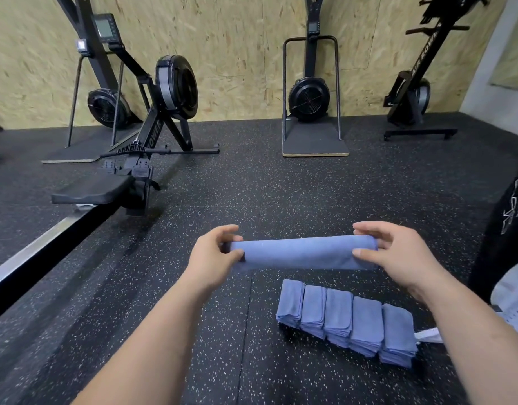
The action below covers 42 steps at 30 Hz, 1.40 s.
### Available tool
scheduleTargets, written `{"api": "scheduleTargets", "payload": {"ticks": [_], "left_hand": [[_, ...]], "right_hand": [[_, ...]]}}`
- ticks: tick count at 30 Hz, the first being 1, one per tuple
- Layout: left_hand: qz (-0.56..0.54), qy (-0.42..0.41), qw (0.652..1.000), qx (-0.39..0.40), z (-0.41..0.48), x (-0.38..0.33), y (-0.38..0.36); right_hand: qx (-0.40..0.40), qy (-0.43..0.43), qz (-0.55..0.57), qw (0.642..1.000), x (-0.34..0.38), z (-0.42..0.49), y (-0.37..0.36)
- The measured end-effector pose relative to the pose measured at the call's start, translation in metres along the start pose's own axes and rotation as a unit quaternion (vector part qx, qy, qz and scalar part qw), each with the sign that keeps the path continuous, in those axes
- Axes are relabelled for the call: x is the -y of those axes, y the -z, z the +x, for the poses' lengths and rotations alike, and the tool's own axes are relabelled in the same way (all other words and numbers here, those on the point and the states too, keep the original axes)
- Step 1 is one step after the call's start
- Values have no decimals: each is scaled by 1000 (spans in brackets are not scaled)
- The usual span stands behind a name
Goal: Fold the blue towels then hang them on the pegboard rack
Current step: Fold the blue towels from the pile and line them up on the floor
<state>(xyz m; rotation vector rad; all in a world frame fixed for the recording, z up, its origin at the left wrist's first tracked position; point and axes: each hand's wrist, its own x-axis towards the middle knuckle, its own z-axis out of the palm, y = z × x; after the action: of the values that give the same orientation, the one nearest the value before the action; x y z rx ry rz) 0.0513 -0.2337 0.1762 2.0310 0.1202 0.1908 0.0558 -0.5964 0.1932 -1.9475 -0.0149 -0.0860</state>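
My left hand [214, 255] and right hand [398, 255] each pinch an end of the long folded blue cloth towel [304, 252]. I hold it aloft just beyond the row of folded blue towels [348, 320].

Blue towel [303, 252] soft matt cloth; floor [252, 185] black speckled rubber, rough; wall [237, 39] raw chipboard; rowing machine [152, 112] black, rail brushed metal

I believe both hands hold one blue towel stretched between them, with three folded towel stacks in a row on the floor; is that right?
Not quite: the head view shows five folded towel stacks in the row on the floor, not three. The left hand and right hand do hold one blue towel stretched between them.
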Motion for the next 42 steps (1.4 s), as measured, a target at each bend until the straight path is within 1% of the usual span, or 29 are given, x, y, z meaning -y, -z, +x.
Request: {"api": "scheduleTargets", "payload": {"ticks": [2, 4, 6, 8, 10, 11, 12, 13, 15, 16, 18, 20, 21, 24, 27, 29, 31, 33, 34, 35, 37, 38, 40, 42], "left_hand": [[77, -22, 997, 23, 0, 2, 1], [157, -53, 986, 34, -1, 3, 1], [191, -72, 979, 30, -4, 1, 0], [226, -93, 969, 27, -4, 0, 1], [252, -101, 962, 30, -3, 1, 4], [228, -91, 969, 38, -2, 3, 6], [166, -63, 983, 47, 0, 5, 7], [82, -26, 995, 59, 0, 4, 8], [-46, 22, 997, 63, 0, 2, 10], [-77, 29, 995, 52, 1, 2, 10], [-114, 33, 993, 21, 1, 1, 8], [-109, 34, 993, -13, 1, 3, 3], [-86, 34, 995, -28, 2, 5, 1], [36, 16, 998, -40, 5, 11, -9], [153, 2, 988, -26, 3, 6, -21], [183, -6, 983, -33, -3, -4, -31], [181, -12, 982, -48, -9, -17, -42], [151, -17, 987, -57, -17, -33, -56], [119, -13, 992, -51, -21, -40, -64], [75, -4, 996, -42, -26, -46, -74], [-38, 22, 999, -19, -37, -55, -97], [-113, 42, 993, -10, -40, -58, -108], [-260, 101, 960, 10, -43, -64, -125], [-352, 122, 927, 48, -40, -65, -135]], "right_hand": [[-11, 18, -108, 994, -6, 2, 3], [-29, 49, -201, 978, -10, 4, 4], [-32, 70, -266, 961, -9, 2, 6], [-21, 66, -292, 954, -8, 0, 9], [-2, 48, -268, 962, -13, 1, 13], [7, 34, -226, 974, -17, 3, 14], [16, 16, -160, 987, -20, 5, 16], [25, -8, -82, 996, -22, 6, 19], [43, -60, 62, 995, -25, 6, 21], [48, -80, 106, 990, -27, 6, 22], [43, -98, 136, 985, -30, 7, 19], [18, -101, 122, 987, -30, 7, 13], [4, -101, 108, 989, -31, 7, 10], [-34, -96, 45, 994, -38, 12, 1], [-67, -89, -28, 993, -38, 13, -8], [-97, -65, -72, 990, -24, 10, -15], [-129, -31, -103, 986, -4, 5, -22], [-154, 4, -121, 981, 18, -3, -29], [-159, 22, -121, 980, 28, -8, -34], [-157, 42, -116, 980, 37, -13, -39], [-127, 84, -119, 981, 51, -25, -52], [-105, 101, -128, 981, 55, -30, -58], [-67, 126, -160, 977, 59, -40, -66], [-37, 134, -166, 976, 58, -46, -64]]}}
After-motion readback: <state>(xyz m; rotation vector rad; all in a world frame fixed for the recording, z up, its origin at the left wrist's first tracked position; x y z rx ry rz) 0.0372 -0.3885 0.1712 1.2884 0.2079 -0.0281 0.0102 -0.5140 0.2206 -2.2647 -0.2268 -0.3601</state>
